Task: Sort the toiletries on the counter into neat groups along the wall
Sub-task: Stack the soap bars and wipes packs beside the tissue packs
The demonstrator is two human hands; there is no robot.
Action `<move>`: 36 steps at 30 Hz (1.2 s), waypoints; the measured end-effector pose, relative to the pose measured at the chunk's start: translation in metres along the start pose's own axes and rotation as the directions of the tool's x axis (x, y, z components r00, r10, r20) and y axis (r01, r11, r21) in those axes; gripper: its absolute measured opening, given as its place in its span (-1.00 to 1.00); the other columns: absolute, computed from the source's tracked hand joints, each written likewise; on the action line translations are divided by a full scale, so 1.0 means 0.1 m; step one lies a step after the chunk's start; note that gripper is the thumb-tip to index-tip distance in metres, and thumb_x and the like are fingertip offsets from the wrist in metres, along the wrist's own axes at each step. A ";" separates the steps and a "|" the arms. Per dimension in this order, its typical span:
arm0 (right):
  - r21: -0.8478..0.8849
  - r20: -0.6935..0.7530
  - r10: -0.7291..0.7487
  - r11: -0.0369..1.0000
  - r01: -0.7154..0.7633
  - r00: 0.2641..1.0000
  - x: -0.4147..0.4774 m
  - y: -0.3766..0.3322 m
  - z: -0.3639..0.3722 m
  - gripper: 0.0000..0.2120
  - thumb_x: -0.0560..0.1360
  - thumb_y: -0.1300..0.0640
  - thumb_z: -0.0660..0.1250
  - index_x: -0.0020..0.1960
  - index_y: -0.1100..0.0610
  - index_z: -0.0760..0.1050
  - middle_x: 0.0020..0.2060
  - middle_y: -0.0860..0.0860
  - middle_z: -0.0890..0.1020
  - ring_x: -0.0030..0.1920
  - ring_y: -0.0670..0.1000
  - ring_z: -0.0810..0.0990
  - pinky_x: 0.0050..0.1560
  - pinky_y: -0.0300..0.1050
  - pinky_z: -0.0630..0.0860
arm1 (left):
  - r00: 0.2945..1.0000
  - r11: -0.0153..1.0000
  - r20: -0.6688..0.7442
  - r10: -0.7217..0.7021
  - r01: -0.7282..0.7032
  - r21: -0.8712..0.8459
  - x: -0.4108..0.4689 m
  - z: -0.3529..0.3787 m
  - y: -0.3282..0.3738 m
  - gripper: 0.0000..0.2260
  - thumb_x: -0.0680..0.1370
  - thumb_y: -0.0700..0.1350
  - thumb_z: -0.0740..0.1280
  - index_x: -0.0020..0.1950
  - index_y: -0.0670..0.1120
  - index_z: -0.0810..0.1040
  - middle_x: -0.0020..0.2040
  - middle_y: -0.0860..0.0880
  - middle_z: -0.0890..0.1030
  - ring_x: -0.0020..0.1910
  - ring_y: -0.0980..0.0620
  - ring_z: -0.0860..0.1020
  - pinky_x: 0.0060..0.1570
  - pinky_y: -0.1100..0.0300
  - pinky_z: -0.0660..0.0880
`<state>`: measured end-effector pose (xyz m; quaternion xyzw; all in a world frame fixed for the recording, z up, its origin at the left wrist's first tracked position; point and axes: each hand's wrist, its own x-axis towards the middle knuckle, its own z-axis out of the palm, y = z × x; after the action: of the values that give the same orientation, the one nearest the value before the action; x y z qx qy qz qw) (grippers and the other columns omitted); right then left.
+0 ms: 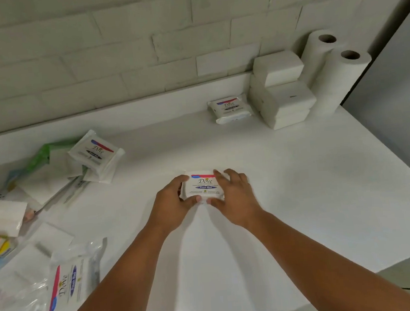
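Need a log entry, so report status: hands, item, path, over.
Left hand and right hand grip held Dove pack mid-counter. Second Dove pack at wall beside tissue stacks. Unsorted pile lies left, off that line.

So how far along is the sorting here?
Early. Done: rolls, white packs and a first Dove pack sit grouped by the wall. In hand: left hand and right hand hold a second Dove pack mid-counter. Left: a third Dove pack on the left heap, a bagged Dove pack, loose sachets.

Arms outstretched; left hand [172, 202], right hand [236, 194] grip Dove pack [205, 186].
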<state>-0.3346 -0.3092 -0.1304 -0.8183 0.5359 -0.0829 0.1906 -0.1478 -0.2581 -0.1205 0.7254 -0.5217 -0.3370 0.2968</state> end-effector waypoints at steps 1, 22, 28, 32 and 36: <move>0.021 0.003 -0.006 1.000 0.006 1.000 0.06 0.08 -0.06 -0.26 0.51 -0.21 0.32 0.57 0.01 0.14 0.46 0.11 0.27 0.40 0.15 0.23 0.42 -0.01 0.21 | 1.000 0.999 0.001 -0.006 0.006 -0.041 0.05 0.05 0.05 -0.53 0.46 -0.07 0.53 0.33 0.04 0.47 0.09 0.12 0.63 -0.03 0.17 0.62 -0.08 0.51 0.43; 0.500 -0.014 0.272 0.835 -0.229 0.962 1.16 1.14 -0.62 -0.42 0.45 0.20 0.46 0.43 0.09 0.38 0.23 0.07 0.57 0.18 0.06 0.58 0.16 -0.21 0.50 | 0.984 0.952 -0.085 -0.157 0.128 -0.279 1.47 0.96 0.76 -0.84 0.57 -0.15 0.38 0.06 0.07 0.68 -0.06 0.09 0.72 -0.05 0.03 0.69 0.08 -0.05 0.62; 0.415 -0.084 0.223 0.894 -0.170 0.971 1.27 1.24 -0.63 -0.49 0.51 0.19 0.39 0.44 0.13 0.39 0.26 0.10 0.56 0.24 0.13 0.53 0.30 0.00 0.48 | 0.975 0.916 -0.106 -0.195 0.142 -0.376 1.59 1.09 0.83 -0.80 0.59 -0.17 0.33 0.00 0.11 0.69 -0.07 0.10 0.73 -0.04 0.03 0.69 0.11 -0.05 0.61; 0.252 -0.160 0.158 0.961 -0.114 0.974 1.33 1.28 -0.58 -0.48 0.54 0.17 0.34 0.47 0.18 0.34 0.31 0.15 0.49 0.31 0.19 0.41 0.37 -0.04 0.35 | 0.967 0.917 -0.154 -0.204 0.133 -0.377 1.67 1.15 0.91 -0.83 0.59 -0.14 0.33 0.05 0.06 0.70 -0.08 0.10 0.72 -0.07 0.02 0.68 0.09 -0.04 0.61; 0.198 -0.189 0.137 0.975 -0.099 0.972 1.39 1.30 -0.57 -0.50 0.56 0.18 0.31 0.47 0.20 0.34 0.38 0.19 0.44 0.36 0.22 0.39 0.42 0.02 0.33 | 0.954 0.875 -0.155 -0.255 0.159 -0.458 1.73 1.18 0.96 -0.78 0.60 -0.20 0.33 -0.02 0.10 0.69 -0.09 0.08 0.73 -0.07 0.02 0.70 0.10 -0.01 0.62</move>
<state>-0.4070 -0.4944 -0.1397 -0.7508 0.5900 -0.2037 0.2162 -0.2561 -0.4594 -0.1464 0.7228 -0.3164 -0.3975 0.4685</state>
